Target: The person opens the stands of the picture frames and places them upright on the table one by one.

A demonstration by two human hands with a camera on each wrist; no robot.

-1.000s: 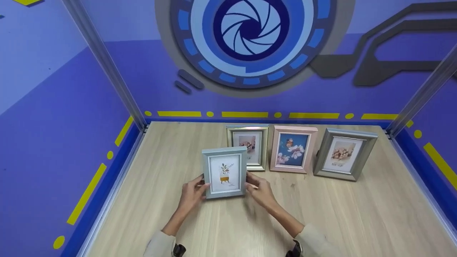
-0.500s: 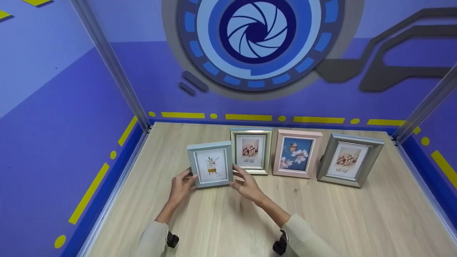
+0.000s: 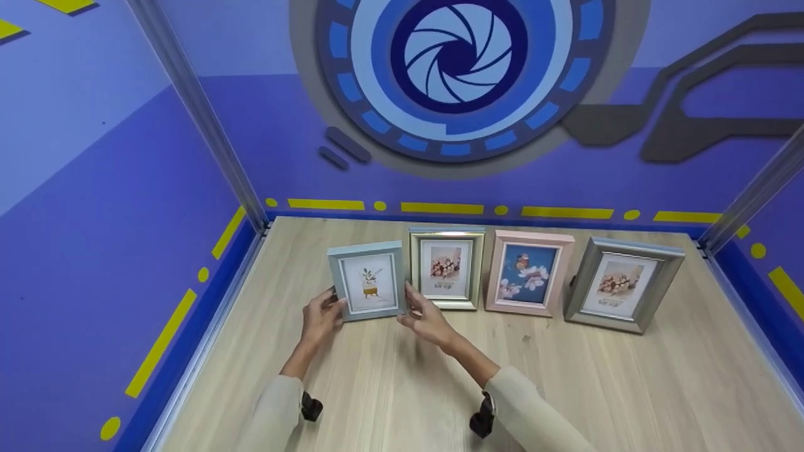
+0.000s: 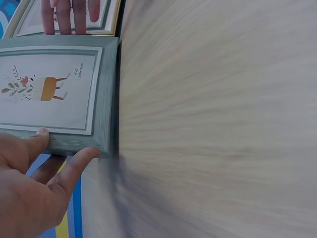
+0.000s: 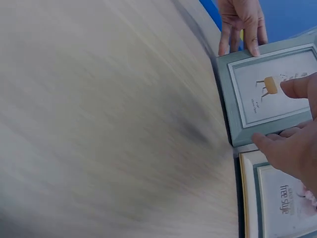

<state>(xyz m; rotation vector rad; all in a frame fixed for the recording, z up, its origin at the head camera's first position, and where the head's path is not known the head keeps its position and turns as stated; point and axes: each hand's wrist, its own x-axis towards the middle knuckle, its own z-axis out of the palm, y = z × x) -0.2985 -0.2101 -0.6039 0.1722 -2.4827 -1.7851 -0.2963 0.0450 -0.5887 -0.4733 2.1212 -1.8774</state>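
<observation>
A pale blue-green picture frame [image 3: 367,282] with a potted-plant print stands at the left end of a row of frames. My left hand [image 3: 320,320] grips its left side; in the left wrist view the thumb [image 4: 40,133] lies on the front and other fingers go behind the edge. At the right side, the straight fingers [image 4: 63,20] of my right hand [image 3: 429,320] touch the frame's edge. In the right wrist view, the right thumb [image 5: 295,88] is held over the print. Close on the right stands a gold picture frame [image 3: 447,304], partly behind the right fingers in the left wrist view.
Further right stand a pink picture frame [image 3: 496,270] with a bird print and a grey-brown picture frame [image 3: 656,276], turned slightly. All are on a wooden tabletop [image 3: 565,389]. A purple-blue wall [image 3: 264,138] rises behind, with metal posts at the corners.
Both hands have moved the blue-green frame left and back, from in front of the gold frame to beside it. Its tilt has evened out slightly. The head view has shifted a little.
</observation>
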